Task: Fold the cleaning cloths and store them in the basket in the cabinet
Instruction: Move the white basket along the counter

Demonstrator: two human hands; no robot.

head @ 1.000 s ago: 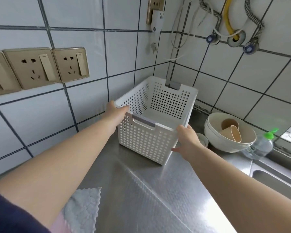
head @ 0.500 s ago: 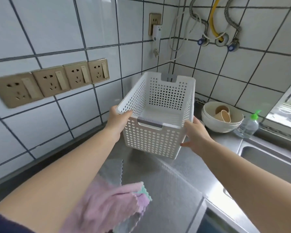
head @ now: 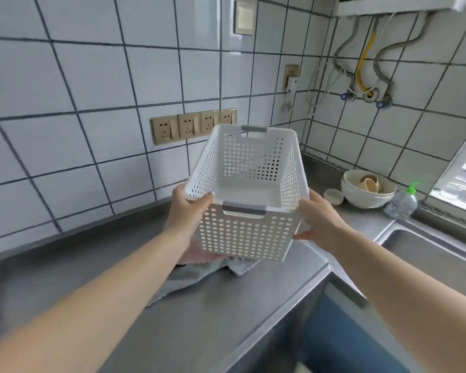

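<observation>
A: Your left hand (head: 186, 208) grips the basket (head: 249, 227) at its near-left corner?
B: Yes, and your right hand (head: 316, 219) clasps its right side, above the cloths (head: 199, 270) on the counter (head: 226, 319).

Both arms outstretched; left hand (head: 184, 210), right hand (head: 316, 219) gripping, raised.
</observation>
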